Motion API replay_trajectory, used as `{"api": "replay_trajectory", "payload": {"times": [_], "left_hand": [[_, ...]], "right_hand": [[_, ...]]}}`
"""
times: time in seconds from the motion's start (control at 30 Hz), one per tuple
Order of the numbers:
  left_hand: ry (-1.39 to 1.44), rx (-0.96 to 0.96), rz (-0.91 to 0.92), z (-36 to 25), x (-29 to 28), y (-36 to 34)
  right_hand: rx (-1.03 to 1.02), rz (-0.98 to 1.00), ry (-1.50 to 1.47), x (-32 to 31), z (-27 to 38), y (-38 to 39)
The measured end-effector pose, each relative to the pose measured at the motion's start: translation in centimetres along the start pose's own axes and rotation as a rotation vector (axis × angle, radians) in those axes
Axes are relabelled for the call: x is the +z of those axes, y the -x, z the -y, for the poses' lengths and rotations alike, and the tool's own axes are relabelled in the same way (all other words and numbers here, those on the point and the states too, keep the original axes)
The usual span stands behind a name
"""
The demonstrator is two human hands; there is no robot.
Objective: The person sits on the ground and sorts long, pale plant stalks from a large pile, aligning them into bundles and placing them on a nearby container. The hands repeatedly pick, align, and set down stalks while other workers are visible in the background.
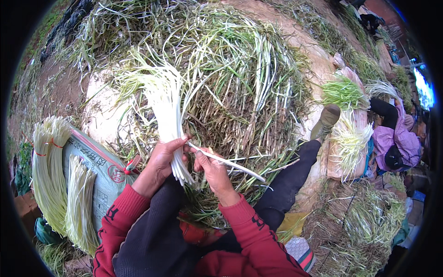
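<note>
My left hand (164, 159) is closed round a bunch of long, pale blanched stalks (165, 99), like garlic chives. Their thin yellowish ends fan out away from me, while the thick white ends stick out below the fist. Just to its right, my right hand (213, 173) pinches a single white stalk (235, 165), which slants down to the right. One end of that stalk lies close to the left fingertips; whether they touch it I cannot tell. Beyond both hands spreads a big heap of loose green-and-white stalks (249, 78) with brown, dirty lower ends.
Tied bundles of pale stalks (50, 171) and another bundle (80, 203) rest on a printed greenish sack (108, 168) at left. My outstretched leg (288, 177) borders the heap. At right, a person in a checked shirt (397, 138) sits by more stalks (348, 143).
</note>
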State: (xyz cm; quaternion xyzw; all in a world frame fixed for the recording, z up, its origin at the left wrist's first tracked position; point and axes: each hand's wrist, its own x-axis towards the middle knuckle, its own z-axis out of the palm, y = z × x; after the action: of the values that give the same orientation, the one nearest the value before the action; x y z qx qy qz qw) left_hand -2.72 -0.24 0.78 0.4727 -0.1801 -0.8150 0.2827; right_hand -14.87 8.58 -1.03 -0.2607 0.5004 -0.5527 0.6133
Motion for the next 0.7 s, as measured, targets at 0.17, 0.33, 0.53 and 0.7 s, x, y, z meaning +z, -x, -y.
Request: {"api": "replay_trajectory", "payload": {"times": [0.17,0.33,0.53,0.7], "left_hand": [[-0.001,0.163,-0.176,-2.4,-2.9,-1.7],[0.073,0.427,-0.243,-10.0,-7.4,-3.4],[-0.044,0.408,-0.104,-10.0,-5.3,-2.5],[0.026,0.242,0.0,-5.0,-0.3,-3.8]], "right_hand": [[0.0,-0.043,-0.284,-5.9,6.2,6.2],[-0.265,-0.509,-0.206,-18.3,10.0,8.7],[-0.53,-0.515,1.249,-14.7,8.8,-2.6],[-0.214,-0.547,1.685,-15.6,8.0,-11.2]]}}
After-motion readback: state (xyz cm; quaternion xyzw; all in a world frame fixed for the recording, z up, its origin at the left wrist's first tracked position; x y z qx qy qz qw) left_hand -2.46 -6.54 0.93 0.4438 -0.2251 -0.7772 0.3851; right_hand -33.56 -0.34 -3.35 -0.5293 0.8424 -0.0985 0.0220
